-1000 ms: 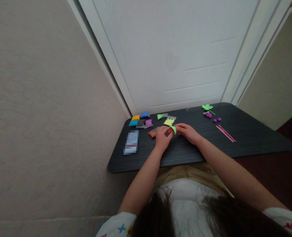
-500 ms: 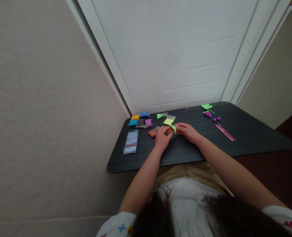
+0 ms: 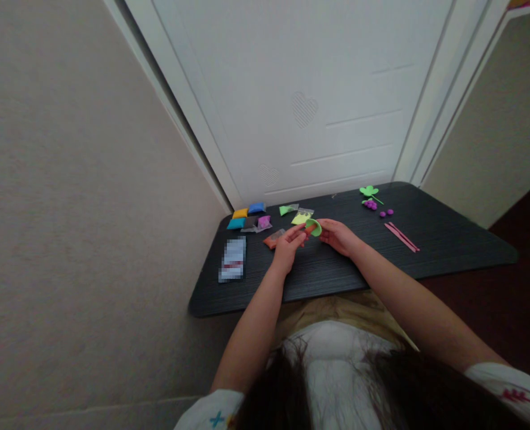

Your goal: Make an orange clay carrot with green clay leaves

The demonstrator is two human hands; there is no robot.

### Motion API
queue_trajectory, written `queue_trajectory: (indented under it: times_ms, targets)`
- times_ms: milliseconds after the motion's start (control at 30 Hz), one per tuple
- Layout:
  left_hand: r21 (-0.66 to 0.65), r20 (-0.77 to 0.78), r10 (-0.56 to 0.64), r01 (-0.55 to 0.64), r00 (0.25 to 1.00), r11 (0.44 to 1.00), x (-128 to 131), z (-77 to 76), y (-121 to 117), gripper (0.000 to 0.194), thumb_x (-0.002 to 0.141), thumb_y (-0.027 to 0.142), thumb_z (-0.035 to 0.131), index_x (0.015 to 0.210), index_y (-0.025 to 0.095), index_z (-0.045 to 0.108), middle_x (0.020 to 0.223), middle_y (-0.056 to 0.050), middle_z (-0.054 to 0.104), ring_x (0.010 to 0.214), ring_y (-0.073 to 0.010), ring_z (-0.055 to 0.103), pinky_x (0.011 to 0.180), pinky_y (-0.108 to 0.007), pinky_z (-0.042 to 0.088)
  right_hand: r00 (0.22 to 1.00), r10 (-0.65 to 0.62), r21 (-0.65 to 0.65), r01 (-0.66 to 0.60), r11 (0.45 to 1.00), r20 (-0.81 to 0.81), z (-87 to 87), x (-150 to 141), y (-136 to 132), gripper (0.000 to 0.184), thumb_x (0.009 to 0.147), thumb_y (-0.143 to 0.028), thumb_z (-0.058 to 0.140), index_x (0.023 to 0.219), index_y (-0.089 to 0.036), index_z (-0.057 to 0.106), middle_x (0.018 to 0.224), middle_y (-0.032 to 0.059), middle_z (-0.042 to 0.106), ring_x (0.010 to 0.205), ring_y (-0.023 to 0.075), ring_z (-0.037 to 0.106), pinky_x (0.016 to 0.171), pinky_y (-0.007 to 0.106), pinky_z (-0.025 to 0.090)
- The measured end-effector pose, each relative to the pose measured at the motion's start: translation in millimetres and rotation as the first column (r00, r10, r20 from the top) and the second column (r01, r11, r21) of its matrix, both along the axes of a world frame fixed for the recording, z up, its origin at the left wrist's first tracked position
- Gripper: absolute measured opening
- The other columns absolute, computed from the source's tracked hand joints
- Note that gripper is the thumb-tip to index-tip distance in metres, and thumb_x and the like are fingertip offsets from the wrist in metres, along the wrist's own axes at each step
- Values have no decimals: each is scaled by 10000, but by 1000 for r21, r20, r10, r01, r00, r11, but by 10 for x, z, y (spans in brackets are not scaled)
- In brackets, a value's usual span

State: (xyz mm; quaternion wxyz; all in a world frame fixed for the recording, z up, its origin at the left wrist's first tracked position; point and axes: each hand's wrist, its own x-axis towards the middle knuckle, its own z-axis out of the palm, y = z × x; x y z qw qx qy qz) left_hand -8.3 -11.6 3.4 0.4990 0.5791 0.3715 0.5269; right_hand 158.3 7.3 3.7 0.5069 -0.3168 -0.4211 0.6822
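An orange clay stick [image 3: 310,229] lies against a thin green clay disc [image 3: 316,230] between my two hands, above the table. My left hand [image 3: 286,248] is closed round the orange stick, its far end hidden by the fingers. My right hand [image 3: 340,237] pinches the right edge of the green disc, which now shows its curved inner face. Just left of my left hand is an orange clay packet [image 3: 271,240]. Beyond the hands lie a yellow clay packet [image 3: 301,217] and an opened green clay packet [image 3: 287,209].
Blue [image 3: 256,207], teal [image 3: 236,223] and other clay packets sit at the dark table's [image 3: 336,278] back left, behind a blurred rectangular item [image 3: 233,260]. A green clay leaf [image 3: 369,190], purple balls [image 3: 370,205] and pink tools [image 3: 400,237] lie right. A white door stands behind.
The green piece has turned from edge-on to showing its round face, with the orange stick against it. My left fingers have shifted slightly left. The whole view has shifted a little.
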Motion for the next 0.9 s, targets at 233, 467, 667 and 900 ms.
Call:
queue_trajectory:
  times_ms: [233, 467, 667, 900]
  targets:
    - [-80, 88, -73, 80, 993, 994, 29, 16, -22, 420, 657, 311, 623, 1051, 175, 572, 839, -50, 642, 698, -107, 564, 622, -250, 418, 1000, 13, 3, -13, 1000, 13, 13, -10, -8, 184, 689, -331, 604, 828, -214, 630, 763, 0, 653, 647, 104, 560, 598, 234, 393]
    - [-95, 119, -184, 195, 976, 976, 24, 70, -80, 439, 710, 340, 578, 1123, 197, 529, 948, -74, 641, 738, -116, 586, 702, -291, 440, 999, 39, 14, -39, 999, 11, 13, -21, -20, 178, 686, -327, 611, 815, -207, 636, 721, -7, 643, 638, 97, 553, 606, 228, 386]
    - [-110, 170, -232, 253, 958, 961, 32, 104, -118, 372, 722, 314, 574, 1072, 189, 557, 966, -83, 633, 776, -124, 590, 766, -319, 444, 999, 44, 25, -44, 999, 24, 18, -33, -28, 178, 681, -328, 614, 804, -201, 636, 702, -6, 639, 630, 97, 550, 620, 235, 385]
    - [-122, 216, -223, 253, 951, 960, 31, 102, -115, 372, 699, 298, 593, 1047, 170, 552, 914, -79, 640, 774, -134, 597, 774, -322, 437, 999, 44, 31, -45, 999, 4, 3, -25, -24, 179, 681, -323, 622, 810, -200, 636, 706, -11, 639, 636, 90, 554, 613, 223, 387]
